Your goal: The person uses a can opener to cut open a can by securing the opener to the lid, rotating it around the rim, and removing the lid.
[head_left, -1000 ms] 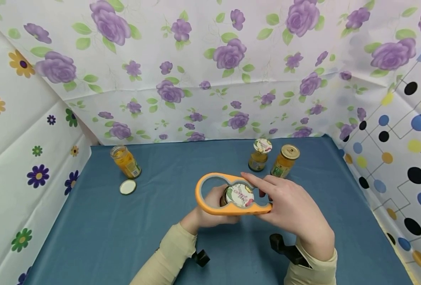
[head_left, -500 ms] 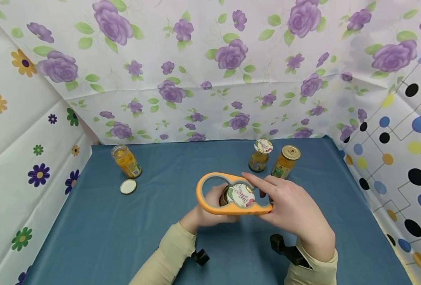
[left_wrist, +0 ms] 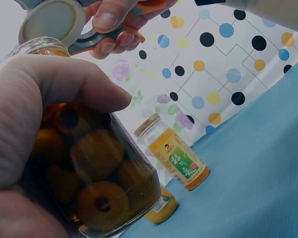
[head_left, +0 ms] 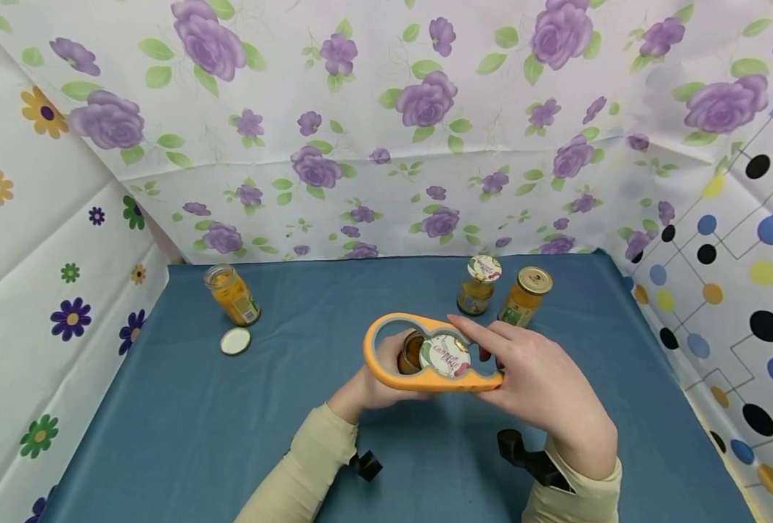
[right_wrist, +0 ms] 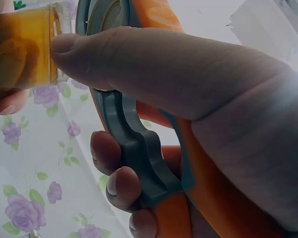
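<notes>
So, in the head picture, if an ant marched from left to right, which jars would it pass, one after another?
Open glass jar of yellow-orange food → open jar of brown pieces in the left hand → jar with a white patterned lid → gold-lidded jar.

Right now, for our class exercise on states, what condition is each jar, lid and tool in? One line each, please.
Held jar: open, in the left grip
Opener: held in the right grip
Removed lid: off its jar, within the opener
Left-side jar: open, standing
Loose lid: lying flat
Patterned-lid jar: closed, standing
Gold-lid jar: closed, standing
</notes>
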Motion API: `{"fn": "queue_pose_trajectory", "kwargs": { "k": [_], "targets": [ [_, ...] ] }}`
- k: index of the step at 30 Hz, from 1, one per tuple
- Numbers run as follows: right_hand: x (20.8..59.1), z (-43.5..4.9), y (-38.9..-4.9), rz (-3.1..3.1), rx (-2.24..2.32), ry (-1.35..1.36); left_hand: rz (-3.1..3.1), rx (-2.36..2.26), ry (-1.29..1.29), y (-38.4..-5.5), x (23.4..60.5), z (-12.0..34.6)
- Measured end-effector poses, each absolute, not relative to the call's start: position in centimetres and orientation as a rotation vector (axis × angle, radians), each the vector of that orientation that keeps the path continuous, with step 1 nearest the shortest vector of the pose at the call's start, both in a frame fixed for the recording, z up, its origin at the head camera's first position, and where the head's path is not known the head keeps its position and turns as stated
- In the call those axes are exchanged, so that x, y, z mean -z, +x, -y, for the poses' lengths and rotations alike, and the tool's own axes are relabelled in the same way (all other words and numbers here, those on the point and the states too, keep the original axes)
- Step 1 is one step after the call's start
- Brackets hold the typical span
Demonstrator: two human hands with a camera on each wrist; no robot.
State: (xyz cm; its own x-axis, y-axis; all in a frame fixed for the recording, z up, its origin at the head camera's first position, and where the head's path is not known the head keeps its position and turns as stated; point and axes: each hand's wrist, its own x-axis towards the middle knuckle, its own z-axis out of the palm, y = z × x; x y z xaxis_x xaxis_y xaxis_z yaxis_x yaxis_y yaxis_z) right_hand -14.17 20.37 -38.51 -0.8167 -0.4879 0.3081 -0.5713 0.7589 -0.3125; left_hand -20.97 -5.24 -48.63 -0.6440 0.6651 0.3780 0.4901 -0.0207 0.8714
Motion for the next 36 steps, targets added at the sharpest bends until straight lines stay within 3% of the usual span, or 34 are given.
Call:
{"fn": "queue_pose_trajectory", "kwargs": {
  "k": [7, 17, 36],
  "targets": [
    [38.3, -20.6, -14.0, 2.777, -0.576, 0.819, -2.164, -1.796, 1.225, -21.5, 48.8, 6.4],
    [38.7, -20.7, -13.7, 2.787, -0.559, 0.81, -2.267, -1.939, 0.643, -23.0, 49.3, 9.1],
    [38.7, -20.3, -14.3, 2.779, -0.555, 0.838, -2.487, -2.124, -0.023, -26.6, 50.1, 14.5]
  ]
}}
